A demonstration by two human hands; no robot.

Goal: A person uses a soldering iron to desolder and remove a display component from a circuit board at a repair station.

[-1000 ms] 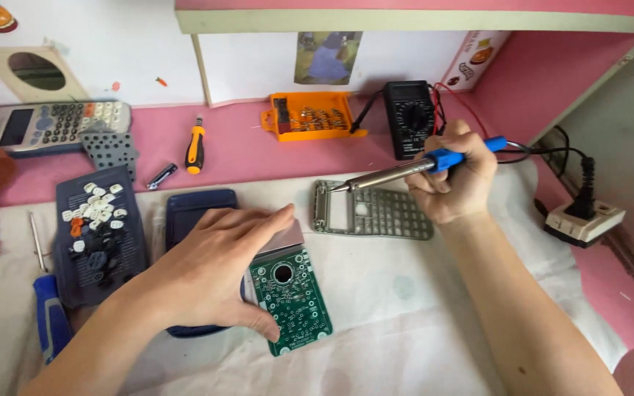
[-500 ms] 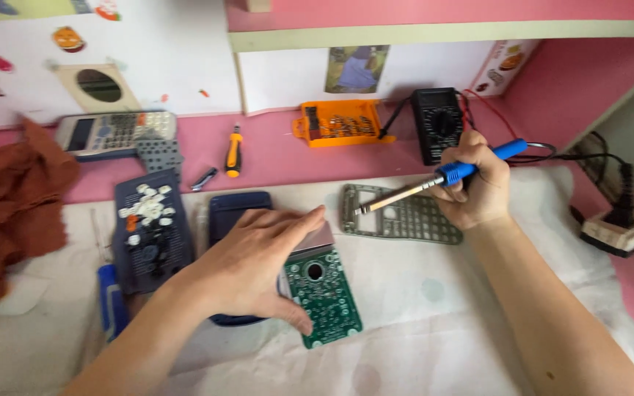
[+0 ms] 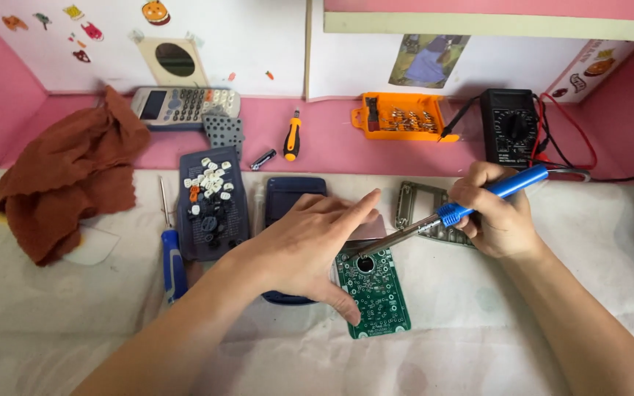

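Left hand, fingers spread flat, pins the green circuit board, long axis running away from the body. Right hand grips the soldering iron, tip angled leftward at the board's far end.

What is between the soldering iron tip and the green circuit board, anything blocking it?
Nothing visible. The soldering iron in the right hand slants down to the top edge of the green circuit board; the left hand holds the board from its left side, beside the tip.
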